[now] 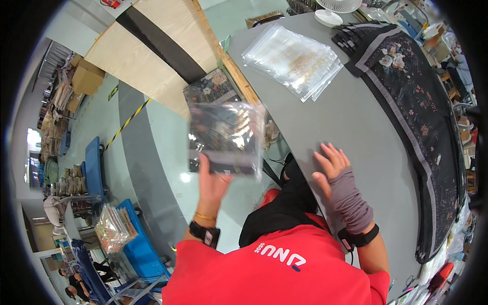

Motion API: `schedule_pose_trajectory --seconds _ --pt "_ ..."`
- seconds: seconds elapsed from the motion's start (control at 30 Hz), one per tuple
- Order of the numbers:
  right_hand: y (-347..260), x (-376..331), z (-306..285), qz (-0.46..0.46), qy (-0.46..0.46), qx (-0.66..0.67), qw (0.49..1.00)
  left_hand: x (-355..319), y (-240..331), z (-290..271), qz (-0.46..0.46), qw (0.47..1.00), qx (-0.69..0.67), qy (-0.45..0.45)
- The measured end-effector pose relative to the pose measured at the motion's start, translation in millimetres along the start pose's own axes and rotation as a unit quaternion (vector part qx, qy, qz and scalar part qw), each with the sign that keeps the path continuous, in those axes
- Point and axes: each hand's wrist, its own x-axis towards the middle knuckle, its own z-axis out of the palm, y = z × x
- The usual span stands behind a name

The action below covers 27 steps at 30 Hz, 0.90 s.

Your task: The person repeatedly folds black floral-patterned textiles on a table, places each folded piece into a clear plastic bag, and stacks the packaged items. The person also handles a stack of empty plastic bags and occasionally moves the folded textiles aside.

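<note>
My left hand [212,184] grips the near edge of a folded dark floral cloth in a clear plastic bag [226,137], held out left of the table, with the thumb across its front. Beyond it, another folded dark floral piece [217,85] lies at the end of a pale wooden board; the held bag partly covers it. My right hand [333,165], in a grey wrist sleeve, rests at the edge of the grey table [373,152] with its fingers apart and nothing in them. Clear plastic bags [292,58] lie fanned at the table's far end. Along the right side spreads a stack of black floral cloths [406,96].
A small white fan [329,18] stands at the table's far edge. The wooden board [157,51] with a black strip reaches to the far left. On the floor at left are blue carts [144,244], one with bagged goods, and cardboard boxes [86,79]. Scissors [408,282] lie at the near right.
</note>
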Motion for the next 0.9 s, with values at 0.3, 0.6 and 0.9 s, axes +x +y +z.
schedule_pose_trajectory --seconds 0.3,0.6,0.9 --pt "5.1 -29.0 1.0 0.047 0.018 -0.040 0.998 121.3 88.6 8.7 0.126 0.945 0.247 0.173" --pt "-1.9 -32.8 11.2 0.052 0.048 -0.088 0.994 188.5 51.8 -62.7 0.172 0.170 0.970 -0.019" --pt "-5.7 -32.4 9.7 0.056 0.050 -0.090 0.993 245.7 117.9 -77.8 0.034 0.275 0.960 0.043"
